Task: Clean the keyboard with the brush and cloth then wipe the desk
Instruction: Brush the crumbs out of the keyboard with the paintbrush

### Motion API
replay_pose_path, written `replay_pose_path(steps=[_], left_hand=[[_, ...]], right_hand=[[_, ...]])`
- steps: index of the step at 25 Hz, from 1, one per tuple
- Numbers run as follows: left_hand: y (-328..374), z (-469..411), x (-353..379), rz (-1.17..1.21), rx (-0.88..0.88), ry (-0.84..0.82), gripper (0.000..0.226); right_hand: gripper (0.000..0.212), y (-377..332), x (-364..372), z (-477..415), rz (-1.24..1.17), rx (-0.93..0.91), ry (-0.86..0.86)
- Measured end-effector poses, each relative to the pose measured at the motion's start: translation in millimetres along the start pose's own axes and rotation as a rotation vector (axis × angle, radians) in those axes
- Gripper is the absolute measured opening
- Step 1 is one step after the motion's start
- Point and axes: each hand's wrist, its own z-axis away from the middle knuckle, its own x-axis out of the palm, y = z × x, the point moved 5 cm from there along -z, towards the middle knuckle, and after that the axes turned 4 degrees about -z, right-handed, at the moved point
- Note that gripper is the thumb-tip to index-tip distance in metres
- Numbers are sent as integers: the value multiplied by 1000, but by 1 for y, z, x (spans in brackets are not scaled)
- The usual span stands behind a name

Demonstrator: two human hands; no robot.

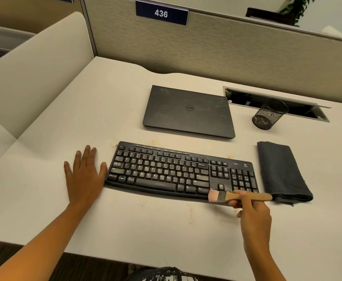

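Faintly, orange stains [190, 217] dot the cubicle desk [125, 230].

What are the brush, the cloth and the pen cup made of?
Brush: handle looks like bare light wood, band like dull metal, bristles pale and soft. Cloth: dark grey towelling, judging by its fuzzy nap. Pen cup: black see-through mesh, probably metal.

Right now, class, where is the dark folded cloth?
In the head view, the cloth lies flat on the right side of the desk, just right of the keyboard and nearer the person than the mesh pen cup.
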Motion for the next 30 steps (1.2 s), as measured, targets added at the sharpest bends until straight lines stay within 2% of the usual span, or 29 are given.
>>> replay_pose_path(steps=[4,7,10,12,14,16,18,21,27,30], left_hand=[[0,0,0,-6,-1,0,54],[0,0,0,11,-3,-9,54],[0,0,0,8,-14,-6,54],[1,0,-1,18,-15,1,54],[2,0,-1,15,-18,-2,54],[2,0,-2,14,-18,-9,54],[2,0,-2,13,-19,-12,54],[2,0,-2,16,-19,-16,54],[2,0,-2,10,-19,-13,54],[1,1,-2,8,-14,-10,54]], right_hand=[[32,0,2,-3,-20,5,-76],[27,2,-2,1,-93,-30,-11],[28,-5,2,14,-37,-164,16],[30,-15,5,22,62,-344,-60],[22,-26,5,24,230,-531,-133],[17,-35,5,23,351,-673,-138],[22,-41,11,25,407,-787,-154],[27,-44,20,23,529,-886,-230],[33,-37,18,32,549,-1052,-193],[40,-38,14,30,491,-1003,-168]])
